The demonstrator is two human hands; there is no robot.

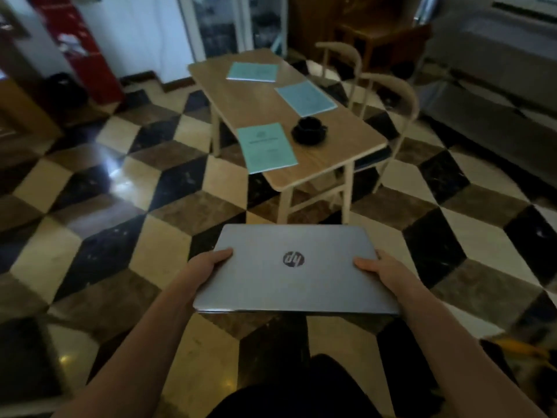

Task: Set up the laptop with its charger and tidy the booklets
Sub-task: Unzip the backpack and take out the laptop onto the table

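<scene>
I hold a closed silver laptop point(289, 285) flat in front of me, above the floor. My left hand point(208, 263) grips its left edge and my right hand point(382, 270) grips its right edge, thumbs on the lid. Ahead stands a light wooden table point(259, 107). Three pale blue booklets lie apart on it: one at the near left edge point(266, 147), one at the middle right point(305, 97), one at the far end point(252, 71). No charger is visible.
A black cup on a black saucer point(309, 129) sits on the table beside the near booklet. Two curved-back chairs point(388, 95) stand at the table's right side. The floor is a checkered cube pattern. A red cabinet point(81, 46) stands far left, a grey sofa point(497, 95) at right.
</scene>
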